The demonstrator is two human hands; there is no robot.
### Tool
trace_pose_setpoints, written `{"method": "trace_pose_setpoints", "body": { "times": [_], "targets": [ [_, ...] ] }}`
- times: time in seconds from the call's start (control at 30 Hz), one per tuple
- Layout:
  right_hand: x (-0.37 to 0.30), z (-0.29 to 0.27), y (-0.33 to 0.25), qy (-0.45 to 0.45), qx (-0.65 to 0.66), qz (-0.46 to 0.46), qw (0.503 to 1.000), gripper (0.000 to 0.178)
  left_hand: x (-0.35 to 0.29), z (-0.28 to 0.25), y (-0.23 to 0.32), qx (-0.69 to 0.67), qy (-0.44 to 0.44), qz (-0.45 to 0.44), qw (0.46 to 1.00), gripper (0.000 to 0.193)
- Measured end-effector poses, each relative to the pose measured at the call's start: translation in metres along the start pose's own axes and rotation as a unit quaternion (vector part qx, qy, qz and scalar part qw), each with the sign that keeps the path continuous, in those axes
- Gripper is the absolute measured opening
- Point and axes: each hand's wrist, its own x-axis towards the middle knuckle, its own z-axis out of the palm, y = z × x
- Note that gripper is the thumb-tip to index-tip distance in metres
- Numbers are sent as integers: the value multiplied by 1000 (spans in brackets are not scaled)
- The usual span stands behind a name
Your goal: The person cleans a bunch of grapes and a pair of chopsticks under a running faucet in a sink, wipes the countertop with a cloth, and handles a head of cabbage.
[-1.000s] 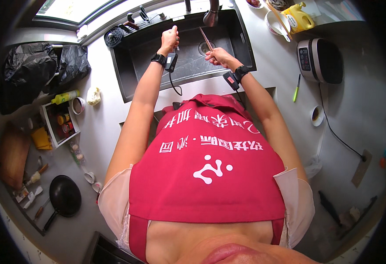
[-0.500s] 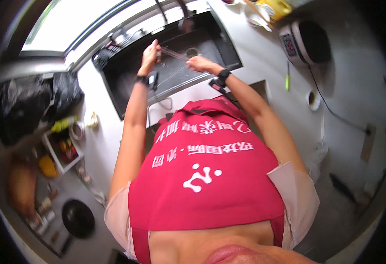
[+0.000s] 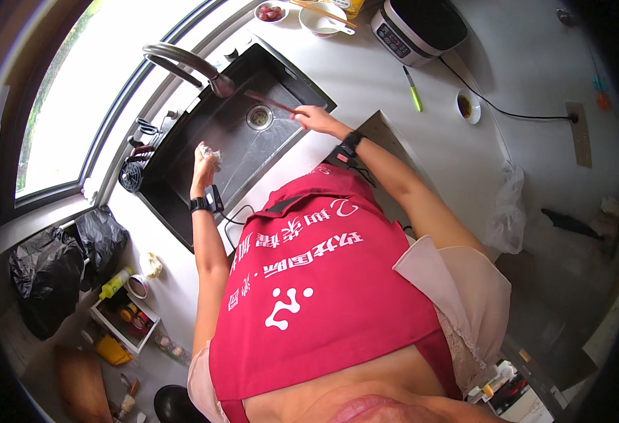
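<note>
My right hand (image 3: pixel 314 120) is closed around the near end of a slim reddish-brown stick (image 3: pixel 271 102), perhaps chopsticks. The stick points left over the black sink (image 3: pixel 218 141), above the drain (image 3: pixel 259 118). My left hand (image 3: pixel 204 169) is over the left part of the basin, fingers curled around a crumpled whitish wad (image 3: pixel 214 156); I cannot tell whether it is cloth or plastic. The grey curved faucet (image 3: pixel 190 60) reaches over the sink's far side, its head near the stick's tip.
A bowl of dark red fruit (image 3: pixel 272 12) and a white bowl (image 3: pixel 321 21) with chopsticks and a spoon stand beyond the sink. Right are a cooker (image 3: pixel 415 32), a green-handled knife (image 3: pixel 413 90) and a small sauce dish (image 3: pixel 467 107). Black bags (image 3: pixel 48 271) hang left.
My hands have drawn apart: the stick, earlier between both, is now only in my right hand. My left hand has moved away toward the basin's left. The view has turned and sharpened.
</note>
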Motion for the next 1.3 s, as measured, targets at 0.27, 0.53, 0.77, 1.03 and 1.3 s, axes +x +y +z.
{"method": "trace_pose_setpoints", "body": {
  "times": [0.27, 0.53, 0.77, 1.03, 1.3],
  "targets": [
    [-55, -84, 68, 270, -202, 55, 940, 40, -35, 42, 32, -111, 8, -47, 993, 70],
    [-65, -85, 127, 384, -313, 73, 866, 54, -36, 47, 48, 169, -131, 102, 972, 57],
    [-59, -99, 103, 370, -290, 107, 876, 64, -48, 102, 69, 196, -159, 113, 961, 50],
    [-59, -94, 72, 352, -282, 88, 888, 64, -40, 232, 91, 374, -122, 469, 791, 40],
    [-93, -91, 65, 347, -279, 130, 886, 64, 12, 356, 13, 649, -313, 557, 413, 53]
  ]
}}
